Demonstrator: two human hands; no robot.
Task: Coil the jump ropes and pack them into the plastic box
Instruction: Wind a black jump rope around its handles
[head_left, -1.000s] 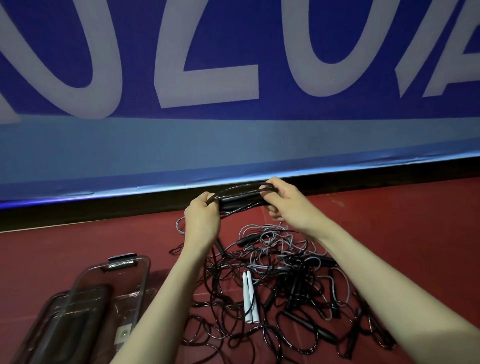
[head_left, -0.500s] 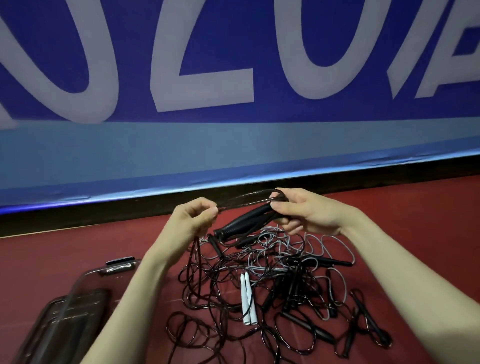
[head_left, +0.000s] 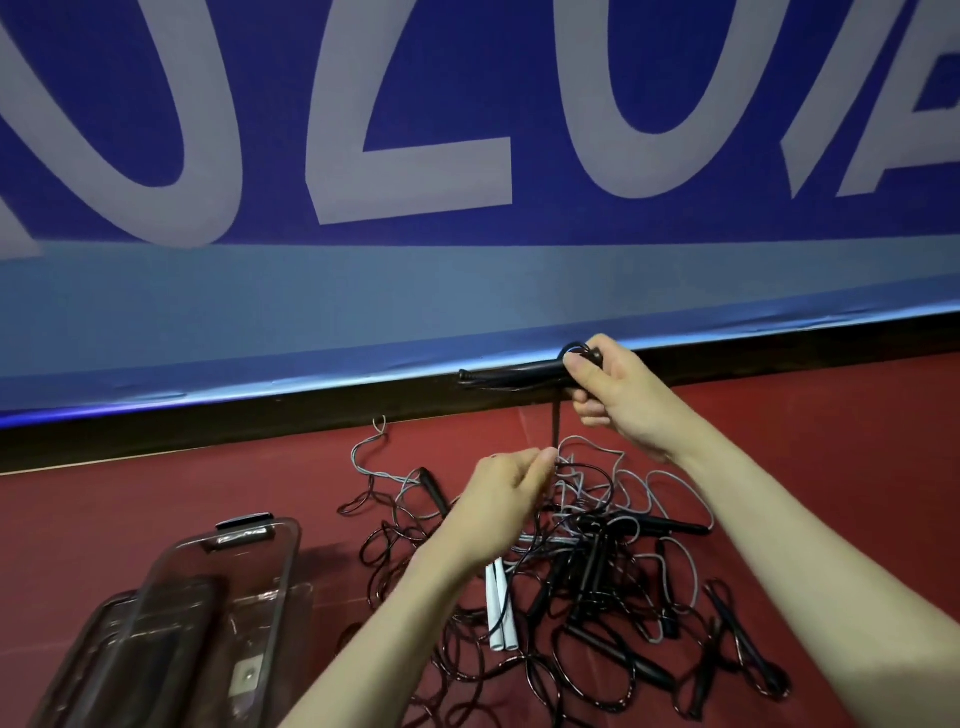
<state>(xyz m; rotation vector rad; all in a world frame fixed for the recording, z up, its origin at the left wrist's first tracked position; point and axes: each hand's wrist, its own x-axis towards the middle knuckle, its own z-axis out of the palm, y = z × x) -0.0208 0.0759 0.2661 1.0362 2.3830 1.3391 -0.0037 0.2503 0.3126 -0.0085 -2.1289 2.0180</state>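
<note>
A tangled heap of black and grey jump ropes (head_left: 587, 566) lies on the red floor, with two white handles (head_left: 500, 605) in its middle. My right hand (head_left: 618, 395) grips a black handle (head_left: 514, 375) with coiled cord, held level above the heap near the wall's base. From that bundle a dark cord (head_left: 555, 423) hangs down to my left hand (head_left: 506, 499), which pinches it just over the pile. The clear plastic box (head_left: 291, 613) stands at the lower left.
The box's smoky lid (head_left: 228, 566) leans across the box. A blue banner wall with big pale letters (head_left: 415, 156) rises behind, with a black skirting strip (head_left: 260, 421) along its foot. Red floor stretches to the right.
My right hand has lifted the handle bundle up and to the right. My left hand let go of the bundle, dropped lower and now pinches the hanging cord.
</note>
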